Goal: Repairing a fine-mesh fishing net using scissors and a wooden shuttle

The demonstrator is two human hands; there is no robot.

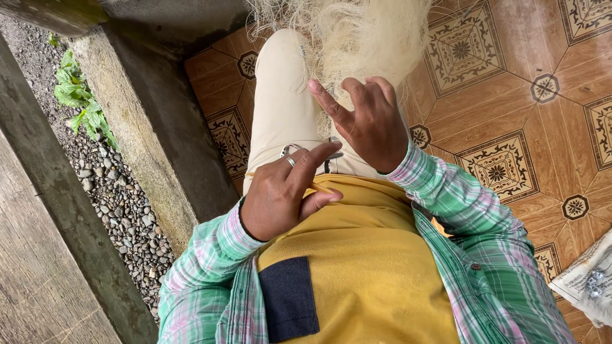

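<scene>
Tiled floor (529, 57), brown with dark ornamental squares, fills the upper right; concrete curb (146, 134) runs along its left edge, gravel strip (115, 197) and a small green plant (80, 95) beyond that. Person seated, view straight down: yellow shirt (363, 267) with dark pocket patch, green-pink plaid overshirt, beige trousers (280, 102).

Pale fibre bundle (350, 38), loose and stringy, lies over the lap at the top of view, spilling past the knee toward the floor.

Left hand (284, 191): over the waistband, ring on one finger, index and thumb extended toward the right hand, grip not fully closed; thin strands may run through it, cannot tell.

Right hand (373, 124): just below the bundle, palm toward the body, fingers curled and spread, grip apart, fingertips at the bundle's lower fringe. Whether strands are pinched is not visible.

White printed sack (590, 280) sits on the floor at the right edge.
</scene>
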